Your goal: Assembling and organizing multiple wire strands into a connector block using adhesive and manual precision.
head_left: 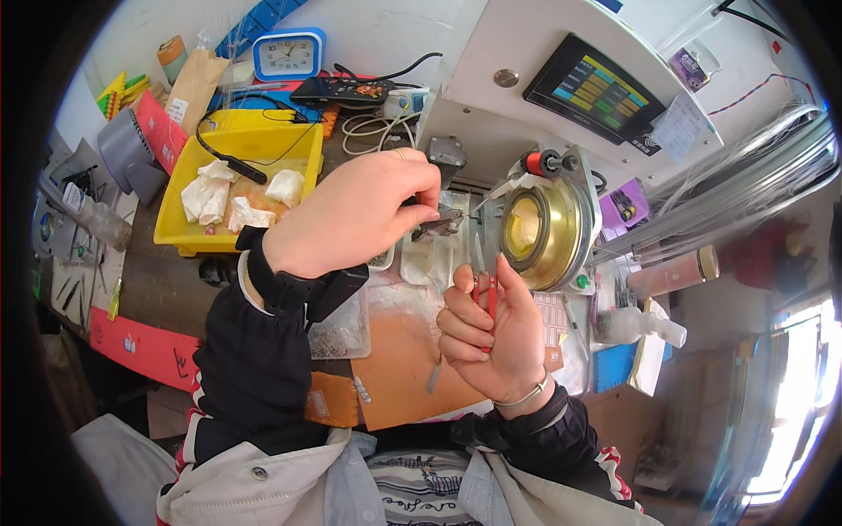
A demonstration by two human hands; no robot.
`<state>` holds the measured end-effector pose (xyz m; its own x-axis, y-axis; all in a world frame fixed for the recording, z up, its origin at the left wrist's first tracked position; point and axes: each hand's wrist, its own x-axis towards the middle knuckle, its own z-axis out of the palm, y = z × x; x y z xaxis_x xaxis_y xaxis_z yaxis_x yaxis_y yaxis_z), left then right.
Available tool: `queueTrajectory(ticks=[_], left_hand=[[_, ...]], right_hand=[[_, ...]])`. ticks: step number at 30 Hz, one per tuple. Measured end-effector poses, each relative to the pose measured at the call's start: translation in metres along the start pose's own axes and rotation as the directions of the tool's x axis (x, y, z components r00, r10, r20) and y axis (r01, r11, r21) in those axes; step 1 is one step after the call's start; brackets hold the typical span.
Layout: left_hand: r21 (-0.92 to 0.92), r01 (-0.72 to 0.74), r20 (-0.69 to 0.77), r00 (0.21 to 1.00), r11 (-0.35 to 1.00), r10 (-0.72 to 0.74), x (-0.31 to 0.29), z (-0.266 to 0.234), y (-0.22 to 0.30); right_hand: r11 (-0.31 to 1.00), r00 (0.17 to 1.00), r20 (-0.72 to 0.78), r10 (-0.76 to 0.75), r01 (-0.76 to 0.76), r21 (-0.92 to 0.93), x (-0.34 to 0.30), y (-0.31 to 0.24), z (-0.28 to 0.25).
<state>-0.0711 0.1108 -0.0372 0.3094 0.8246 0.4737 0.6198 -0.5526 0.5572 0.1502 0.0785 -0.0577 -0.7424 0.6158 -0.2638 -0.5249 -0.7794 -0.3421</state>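
Note:
My left hand [351, 209] reaches over the middle of the bench, palm down. Its thumb and fingers are closed together beside a dark grey metal fixture [438, 226]; whatever they pinch is too small or hidden. Closer to me, my right hand [498, 337] is wrapped round tweezers [490, 302] with red grips, their pale metal tips pointing up and away from me. Just beyond the tips, to the right, stands a round brass-coloured machine drum [570, 232] with a yellow centre. A red spool [535, 164] sits above it.
On the left is a yellow bin [171, 230] with crumpled white tissues [209, 195]. A clear tray [351, 329] of small wire-like pieces lies under my left forearm, next to a brown board [395, 390]. A panel with a screen [592, 92] rises behind; bottles [636, 326] stand right.

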Motion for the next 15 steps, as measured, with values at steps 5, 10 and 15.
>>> queueTrajectory(ticks=[5,10,15], left_hand=[[-0.147,0.148,0.060,0.988,0.978,-0.140,0.003,-0.001,0.013],[-0.197,0.100,-0.087,0.989,0.975,-0.119,0.004,0.017,0.019],[-0.401,0.223,-0.076,0.958,0.889,-0.275,0.006,0.022,0.024]], right_hand=[[1.000,0.999,0.032,-0.005,0.005,0.003,0.008,-0.001,0.000],[1.000,1.000,0.019,-0.001,0.000,0.021,0.014,-0.002,-0.004],[1.000,1.000,0.021,0.003,-0.004,0.016,0.018,-0.004,-0.005]])
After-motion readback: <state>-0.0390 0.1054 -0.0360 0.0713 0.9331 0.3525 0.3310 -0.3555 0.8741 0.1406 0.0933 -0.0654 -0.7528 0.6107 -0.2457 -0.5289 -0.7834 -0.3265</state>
